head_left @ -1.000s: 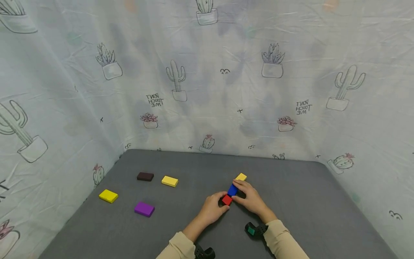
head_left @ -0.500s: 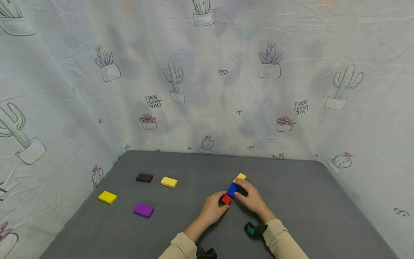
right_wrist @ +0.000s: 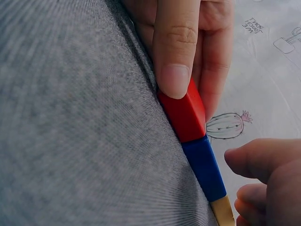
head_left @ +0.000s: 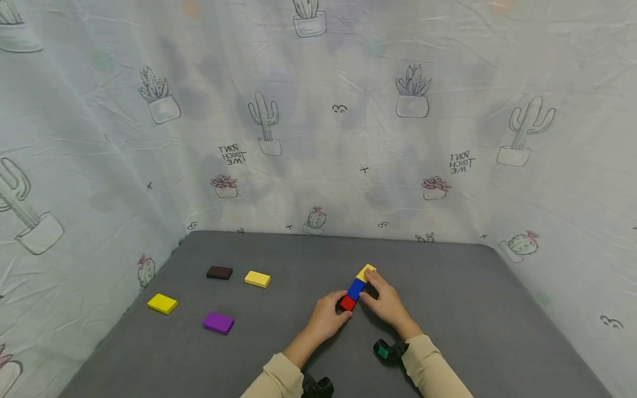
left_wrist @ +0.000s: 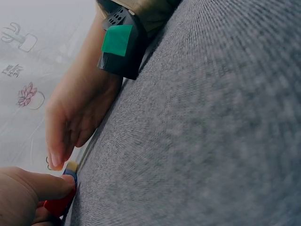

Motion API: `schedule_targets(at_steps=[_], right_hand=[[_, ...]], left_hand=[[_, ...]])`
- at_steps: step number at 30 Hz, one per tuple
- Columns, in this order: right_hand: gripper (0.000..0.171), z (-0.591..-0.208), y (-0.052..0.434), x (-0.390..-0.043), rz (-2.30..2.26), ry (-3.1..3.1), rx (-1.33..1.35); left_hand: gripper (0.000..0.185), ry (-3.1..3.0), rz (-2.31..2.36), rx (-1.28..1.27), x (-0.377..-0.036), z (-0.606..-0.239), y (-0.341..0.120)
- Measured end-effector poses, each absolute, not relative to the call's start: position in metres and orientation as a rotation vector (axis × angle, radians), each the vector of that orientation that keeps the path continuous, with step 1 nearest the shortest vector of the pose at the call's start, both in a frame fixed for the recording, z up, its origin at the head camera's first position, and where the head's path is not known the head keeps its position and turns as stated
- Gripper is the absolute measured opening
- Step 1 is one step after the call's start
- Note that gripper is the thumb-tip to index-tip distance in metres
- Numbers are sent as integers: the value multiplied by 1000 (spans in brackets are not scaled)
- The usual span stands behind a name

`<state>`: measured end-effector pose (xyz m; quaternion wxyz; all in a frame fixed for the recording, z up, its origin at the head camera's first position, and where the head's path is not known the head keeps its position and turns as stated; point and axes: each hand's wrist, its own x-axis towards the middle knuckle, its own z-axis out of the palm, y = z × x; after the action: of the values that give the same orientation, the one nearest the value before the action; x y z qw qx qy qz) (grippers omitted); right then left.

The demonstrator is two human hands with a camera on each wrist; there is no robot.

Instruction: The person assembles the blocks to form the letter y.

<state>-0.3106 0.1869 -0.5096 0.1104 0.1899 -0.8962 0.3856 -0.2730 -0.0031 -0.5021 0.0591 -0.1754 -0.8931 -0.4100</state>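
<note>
The red block [head_left: 347, 303] sits at the near end of a short row on the grey table [head_left: 473, 309], end to end with a blue block [head_left: 356, 289] and a yellow block [head_left: 365, 272] beyond it, as I watch both hands work the line from my remote feed. The left hand [head_left: 325, 319] pinches the red block, thumb on one side face and fingers curled behind it, a hold the right wrist view shows plainly. The right hand [head_left: 385, 301] lies along the row's right flank with fingers extended, touching the blue and yellow blocks rather than clasping them. Off to the left, well apart from the row, lie a purple tile [head_left: 218, 323], two yellow tiles [head_left: 162, 303] [head_left: 257, 278] and a dark brown tile [head_left: 219, 272]. The risk I see is in the joints: the three blocks merely butt together, so in my judgement an uneven push from either hand could kink the line or open a gap, and lifting the red block could drag its blue neighbour askew.
</note>
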Motion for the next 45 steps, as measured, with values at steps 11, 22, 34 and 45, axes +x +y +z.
schedule_targets(at_steps=[11, 22, 34, 45], right_hand=[[64, -511, 186, -311, 1116, -2678, 550], [83, -509, 180, -308, 1013, -2766, 572], [83, -510, 180, -307, 1021, -2764, 543], [83, -509, 181, -307, 1022, -2771, 533]], left_hand=[[46, -2710, -1235, -535, -276, -505, -4], [47, -2697, -1229, -554, -277, -505, -4], [49, -2712, -1278, -532, -275, -503, -3], [55, -2703, -1359, -574, -274, -499, -7]])
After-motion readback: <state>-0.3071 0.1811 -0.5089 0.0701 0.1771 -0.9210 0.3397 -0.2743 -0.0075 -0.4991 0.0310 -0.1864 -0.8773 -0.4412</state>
